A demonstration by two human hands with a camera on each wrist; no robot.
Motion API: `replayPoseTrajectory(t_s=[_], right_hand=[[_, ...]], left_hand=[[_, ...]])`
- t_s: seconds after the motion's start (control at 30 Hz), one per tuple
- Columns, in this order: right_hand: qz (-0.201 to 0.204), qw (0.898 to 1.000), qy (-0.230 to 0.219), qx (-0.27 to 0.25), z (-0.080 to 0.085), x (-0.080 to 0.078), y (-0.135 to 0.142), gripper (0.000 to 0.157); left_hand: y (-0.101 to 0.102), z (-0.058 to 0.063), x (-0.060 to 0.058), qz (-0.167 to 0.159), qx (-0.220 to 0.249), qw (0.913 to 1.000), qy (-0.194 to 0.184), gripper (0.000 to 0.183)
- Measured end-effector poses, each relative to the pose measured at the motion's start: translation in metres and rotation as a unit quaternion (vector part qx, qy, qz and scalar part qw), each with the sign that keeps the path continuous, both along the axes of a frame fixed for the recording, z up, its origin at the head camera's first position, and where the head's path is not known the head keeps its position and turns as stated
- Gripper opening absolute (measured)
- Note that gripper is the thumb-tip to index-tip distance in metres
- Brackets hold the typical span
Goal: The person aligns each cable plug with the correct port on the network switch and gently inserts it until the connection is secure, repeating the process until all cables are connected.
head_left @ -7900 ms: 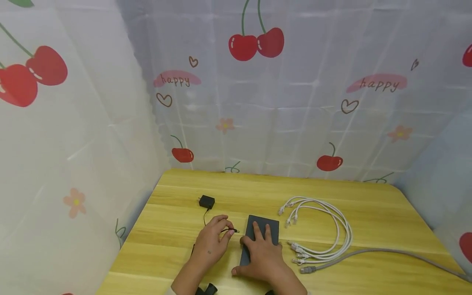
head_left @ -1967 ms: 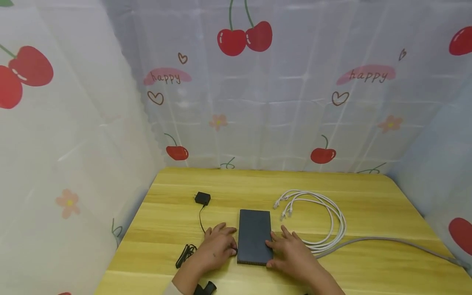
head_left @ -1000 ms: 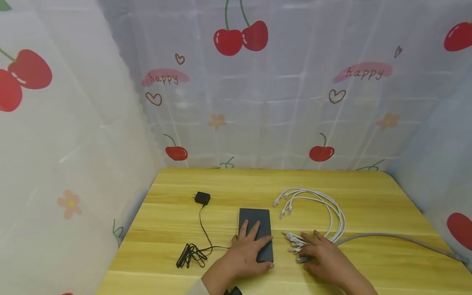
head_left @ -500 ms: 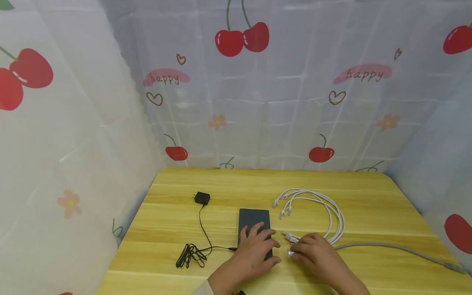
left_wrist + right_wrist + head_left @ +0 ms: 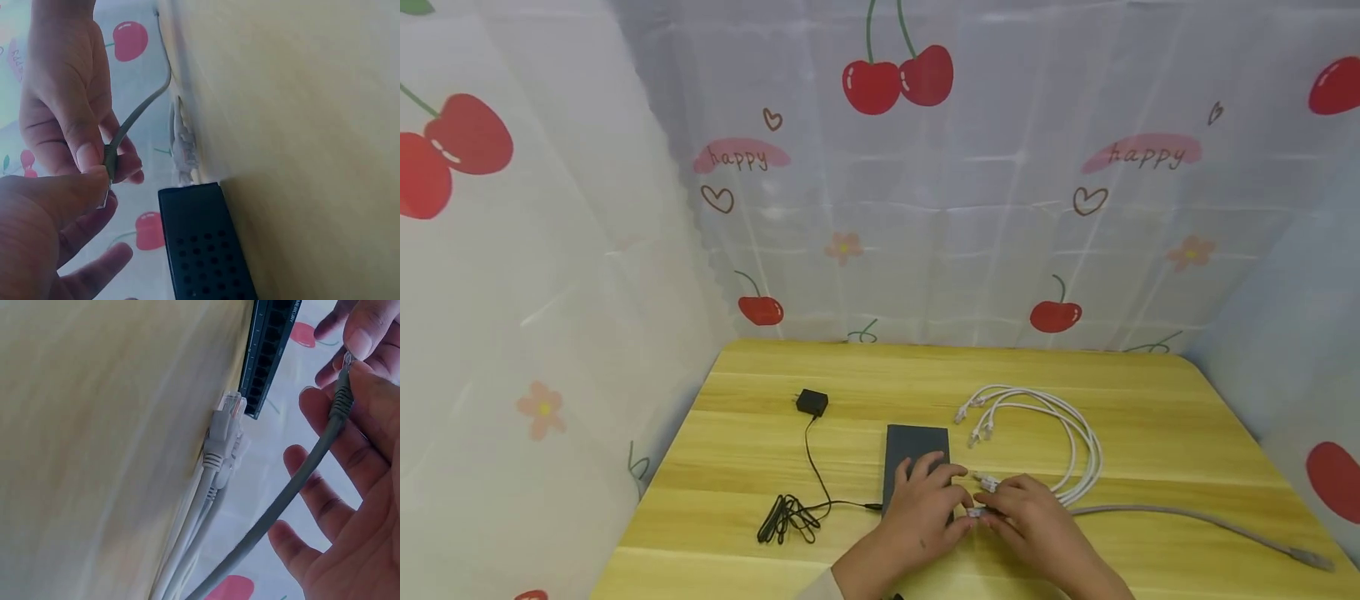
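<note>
- The left hand (image 5: 917,514) pinches the clear plastic plug (image 5: 348,359) of a thick, round grey cable (image 5: 272,512).
- The right hand (image 5: 1037,527) pinches the ribbed grey sleeve (image 5: 341,400) behind it.
- The plug is just right of, and apart from, the flat dark rectangular box (image 5: 916,442) (ports line its side) on the yellow wood-grain table (image 5: 865,375).
</note>
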State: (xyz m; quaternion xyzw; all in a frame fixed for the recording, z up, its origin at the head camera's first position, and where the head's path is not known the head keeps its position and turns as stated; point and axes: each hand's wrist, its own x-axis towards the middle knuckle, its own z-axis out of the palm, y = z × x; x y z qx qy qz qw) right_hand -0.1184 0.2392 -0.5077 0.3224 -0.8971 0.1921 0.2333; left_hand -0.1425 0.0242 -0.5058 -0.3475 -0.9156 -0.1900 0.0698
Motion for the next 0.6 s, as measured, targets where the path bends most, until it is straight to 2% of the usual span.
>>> replayPoseTrajectory(t_s=[0.13,0.23,0.33,0.43,0.5,0.6], right_hand=[[-0.012,1.000,-0.015,-0.011,-0.002,0.000,-0.002,0.030],[-0.021,0.999,-0.022,-0.023,-0.004,0.000,-0.004,0.027],[-0.033,0.999,-0.024,-0.030,-0.005,-0.002,-0.005,0.026],[-0.038,0.998,-0.024,-0.038,-0.006,-0.005,-0.006,0.026],[-0.037,0.998,-0.029,-0.041,-0.007,-0.007,-0.007,0.025],[-0.035,0.998,-0.048,-0.031,-0.009,-0.008,-0.009,0.023]], left_hand=[[-0.002,-0.002,0.000,0.016,0.016,0.9997,-0.001,0.011],[-0.004,-0.002,0.000,0.040,0.008,0.9991,-0.013,0.025],[-0.006,-0.005,-0.002,0.073,-0.022,0.9952,-0.060,0.055],[-0.008,-0.008,-0.005,0.099,-0.050,0.9870,-0.116,0.081],[-0.010,-0.009,-0.006,0.103,-0.057,0.9827,-0.143,0.084],[-0.011,-0.011,-0.005,0.088,-0.058,0.9812,-0.162,0.076]])
